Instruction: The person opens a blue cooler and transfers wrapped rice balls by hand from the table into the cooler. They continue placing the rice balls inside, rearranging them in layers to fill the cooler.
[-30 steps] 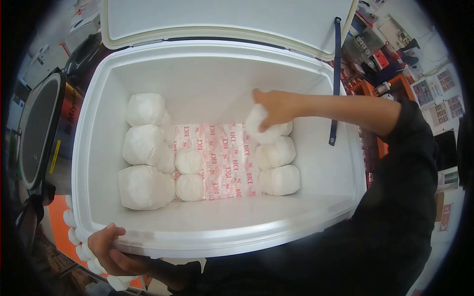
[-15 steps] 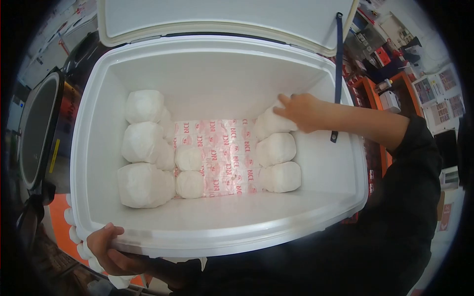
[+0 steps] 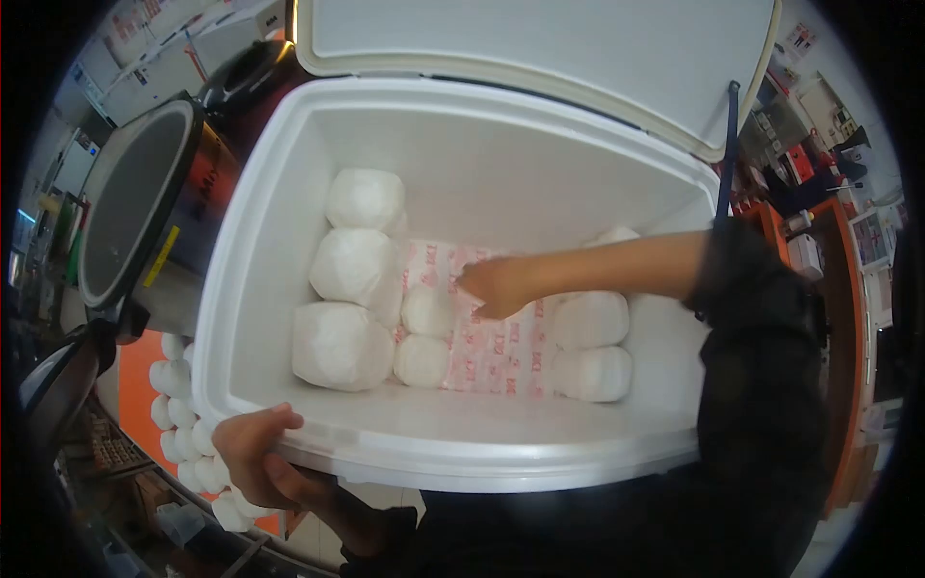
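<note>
My left hand [image 3: 260,453] is closed on the near left corner of a white cooler box [image 3: 482,474], its thumb over the rim. Inside the box, my right hand [image 3: 498,286] hovers above or touches a layer of packets [image 3: 491,352] printed "RICE" in red; its fingers point down and away, so their grip is hidden. Rounded white wrapped bundles [image 3: 352,265] are stacked along the left wall. Smaller white bundles [image 3: 421,361] sit beside them. More white bundles [image 3: 593,373] stand at the right, partly behind my forearm.
The cooler's lid [image 3: 520,58] stands open at the back, with a dark strap [image 3: 729,154] at its right. A large open rice cooker [image 3: 140,207] is at the left. Below it, several white bundles [image 3: 178,414] rest on an orange surface [image 3: 140,385]. Orange shelving [image 3: 838,289] is at the right.
My right hand has moved left from the right-hand bundles to the middle of the box. The view has shifted, so the box appears farther right. My left hand stays on the rim.
</note>
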Demonstrator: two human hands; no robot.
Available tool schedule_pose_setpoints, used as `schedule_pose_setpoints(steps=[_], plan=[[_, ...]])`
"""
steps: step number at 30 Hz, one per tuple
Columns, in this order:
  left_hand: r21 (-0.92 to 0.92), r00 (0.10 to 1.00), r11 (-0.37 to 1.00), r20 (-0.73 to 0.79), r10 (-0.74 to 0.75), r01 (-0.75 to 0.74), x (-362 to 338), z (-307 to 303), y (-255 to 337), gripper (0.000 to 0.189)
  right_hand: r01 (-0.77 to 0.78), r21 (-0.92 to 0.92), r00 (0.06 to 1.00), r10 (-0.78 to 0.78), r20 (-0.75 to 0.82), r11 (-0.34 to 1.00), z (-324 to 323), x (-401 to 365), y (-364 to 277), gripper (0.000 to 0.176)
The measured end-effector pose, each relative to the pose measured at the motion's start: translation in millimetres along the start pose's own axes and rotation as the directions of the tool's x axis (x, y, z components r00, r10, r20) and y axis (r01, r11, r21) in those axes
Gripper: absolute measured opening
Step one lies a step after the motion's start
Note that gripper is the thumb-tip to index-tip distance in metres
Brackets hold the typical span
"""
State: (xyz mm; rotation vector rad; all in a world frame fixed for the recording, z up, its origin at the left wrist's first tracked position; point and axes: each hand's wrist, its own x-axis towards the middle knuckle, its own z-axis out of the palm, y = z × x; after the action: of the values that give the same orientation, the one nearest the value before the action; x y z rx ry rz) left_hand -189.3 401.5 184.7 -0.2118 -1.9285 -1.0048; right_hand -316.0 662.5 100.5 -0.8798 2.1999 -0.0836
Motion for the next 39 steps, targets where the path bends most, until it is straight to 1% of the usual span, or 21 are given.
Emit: schedule_pose_setpoints(steps=[2, 4, 5, 7, 8, 9, 11, 13, 15, 16, 18, 20, 24, 25, 27, 31, 33, 34, 35, 37, 39], plan=[[0.009, 1.000, 1.000, 0.027, 0.010, -0.010, 3, 0, 1, 0.032, 0.057, 0.313, 0.989, -0.010, -0.149, 0.948, 20, 42, -6, 0.067], [0.032, 0.999, 0.999, 0.037, -0.005, 0.004, 4, -3, 3, 0.032, -0.169, 0.368, 0.960, 0.236, -0.147, 0.914, 27, 73, -19, 0.079], [0.052, 0.996, 0.998, 0.077, -0.042, 0.038, 4, -4, 4, 0.032, -0.171, 0.360, 0.957, 0.241, -0.160, 0.917, 24, 85, -10, 0.079], [0.042, 0.995, 0.999, 0.099, -0.001, -0.003, 4, -4, 1, 0.033, -0.045, 0.362, 0.992, 0.085, -0.097, 0.931, 25, 95, 9, 0.090], [0.032, 0.997, 0.999, 0.074, -0.015, 0.013, 3, -3, 1, 0.033, -0.086, 0.207, 0.985, 0.114, -0.127, 0.974, 24, 92, 8, 0.088], [0.020, 0.998, 0.999, 0.049, -0.028, 0.027, 1, -1, 1, 0.033, -0.108, 0.231, 0.981, 0.141, -0.133, 0.967, 26, 91, 12, 0.088], [0.004, 0.998, 1.000, 0.065, -0.023, 0.023, 0, -1, 2, 0.034, -0.006, 0.294, 0.990, 0.046, -0.131, 0.956, 27, 85, 19, 0.084], [0.045, 1.000, 0.999, 0.008, -0.017, 0.016, 0, 1, 2, 0.034, 0.024, 0.341, 0.979, 0.048, -0.200, 0.940, 26, 74, 23, 0.082], [0.025, 1.000, 0.999, 0.008, -0.021, 0.021, 0, 1, 3, 0.033, 0.039, 0.189, 0.998, -0.028, -0.058, 0.981, 9, 51, 19, 0.078], [0.020, 0.999, 0.999, 0.002, -0.038, 0.038, -1, 1, 3, 0.032, 0.027, 0.200, 0.997, -0.013, -0.073, 0.979, -1, 37, 19, 0.078], [0.014, 0.999, 0.999, 0.002, -0.045, 0.045, -1, 1, 2, 0.031, 0.100, 0.100, 0.991, -0.108, 0.074, 0.990, -25, -1, 19, 0.068], [0.015, 0.999, 0.999, 0.011, -0.036, 0.036, -1, 1, 1, 0.031, 0.190, 0.108, 0.955, -0.209, 0.210, 0.976, -52, -45, 21, 0.060], [-0.024, 1.000, 1.000, 0.023, -0.014, 0.015, -3, -4, -8, 0.033, 0.201, -0.058, 0.879, -0.154, 0.451, 0.978, -61, -108, 25, 0.056], [-0.057, 0.999, 0.998, 0.033, 0.003, -0.001, -3, -4, -9, 0.034, 0.198, -0.058, 0.880, -0.151, 0.450, 0.979, -53, -117, 29, 0.056], [-0.045, 1.000, 0.999, 0.026, -0.013, 0.014, -4, -5, -8, 0.034, 0.068, -0.119, 0.883, -0.004, 0.469, 0.991, -33, -129, 41, 0.051], [-0.015, 1.000, 0.999, 0.006, -0.028, 0.028, -5, -6, -14, 0.034, 0.123, -0.248, 0.919, -0.016, 0.394, 0.961, -7, -152, 43, 0.046], [-0.022, 0.999, 0.999, -0.006, -0.045, 0.045, -5, -6, -14, 0.034, -0.031, -0.378, 0.908, 0.184, 0.376, 0.925, 2, -156, 35, 0.045], [-0.030, 0.998, 0.998, -0.025, -0.061, 0.060, -5, -5, -13, 0.034, -0.028, -0.375, 0.907, 0.181, 0.379, 0.927, 6, -161, 33, 0.045], [-0.024, 0.998, 0.998, -0.025, -0.065, 0.065, -4, -2, -10, 0.034, -0.018, -0.455, 0.921, 0.192, 0.339, 0.890, 6, -168, 28, 0.047], [0.022, 0.999, 1.000, -0.039, -0.016, 0.017, -3, 2, -2, 0.032, 0.023, -0.537, 0.934, 0.173, 0.311, 0.843, 15, -171, 24, 0.049], [0.056, 0.995, 0.998, -0.097, -0.031, 0.037, -2, 6, 3, 0.032, 0.043, -0.670, 0.963, 0.147, 0.225, 0.741, 21, -165, 19, 0.049]])
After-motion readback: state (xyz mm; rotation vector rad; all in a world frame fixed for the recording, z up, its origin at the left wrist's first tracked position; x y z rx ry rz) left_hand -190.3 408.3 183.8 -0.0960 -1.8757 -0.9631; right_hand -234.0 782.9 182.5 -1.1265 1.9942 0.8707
